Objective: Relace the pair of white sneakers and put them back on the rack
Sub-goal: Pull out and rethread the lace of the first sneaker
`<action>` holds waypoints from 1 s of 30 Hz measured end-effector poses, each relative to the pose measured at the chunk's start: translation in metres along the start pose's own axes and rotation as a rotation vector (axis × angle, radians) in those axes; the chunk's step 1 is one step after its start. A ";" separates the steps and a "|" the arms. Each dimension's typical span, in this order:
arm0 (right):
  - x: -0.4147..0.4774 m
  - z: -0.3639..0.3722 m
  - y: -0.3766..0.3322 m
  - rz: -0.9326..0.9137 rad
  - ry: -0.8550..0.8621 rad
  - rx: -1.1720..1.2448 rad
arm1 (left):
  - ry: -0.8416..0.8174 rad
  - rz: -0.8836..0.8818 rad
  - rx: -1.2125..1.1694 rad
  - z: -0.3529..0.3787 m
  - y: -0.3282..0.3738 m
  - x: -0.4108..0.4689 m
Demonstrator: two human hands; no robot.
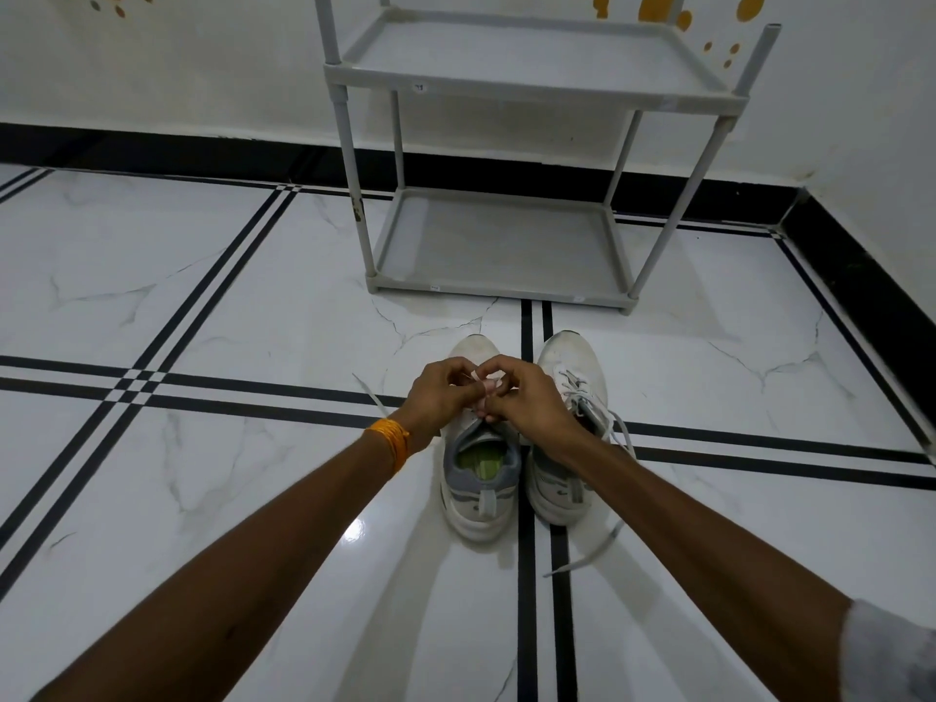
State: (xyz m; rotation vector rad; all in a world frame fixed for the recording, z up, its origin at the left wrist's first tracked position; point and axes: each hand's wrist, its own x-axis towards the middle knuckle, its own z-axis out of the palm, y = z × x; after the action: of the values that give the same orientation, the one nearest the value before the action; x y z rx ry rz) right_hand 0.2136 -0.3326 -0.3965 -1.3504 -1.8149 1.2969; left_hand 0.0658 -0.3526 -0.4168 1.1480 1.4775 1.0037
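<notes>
floor (202,306): glossy marble-look tile | rack (506,245): matt grey plastic | sneakers (478,494): cloth

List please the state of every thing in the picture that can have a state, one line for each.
Left sneaker: on floor, upright, being laced.
Right sneaker: on floor, upright, laces in but untied, ends loose on floor.
Left hand: fingers pinching the lace.
Right hand: fingers pinching the lace.
Rack: standing, both visible shelves empty.

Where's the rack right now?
Head view: the grey rack stands against the wall, top centre, just beyond the two sneakers' toes.
</notes>
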 end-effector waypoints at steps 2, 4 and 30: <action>-0.003 -0.001 0.000 0.010 -0.006 0.056 | 0.039 0.012 -0.005 0.002 -0.001 -0.001; -0.007 -0.002 0.003 0.045 0.002 0.128 | 0.109 0.056 0.034 0.003 -0.004 -0.002; -0.017 0.009 0.005 -0.045 0.173 -0.066 | -0.022 0.376 1.003 -0.002 0.011 -0.012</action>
State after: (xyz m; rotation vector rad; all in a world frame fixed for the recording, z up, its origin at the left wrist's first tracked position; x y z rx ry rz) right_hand 0.2146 -0.3510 -0.4024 -1.4027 -1.7726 1.0705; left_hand 0.0667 -0.3620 -0.4030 2.1903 1.8342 0.4279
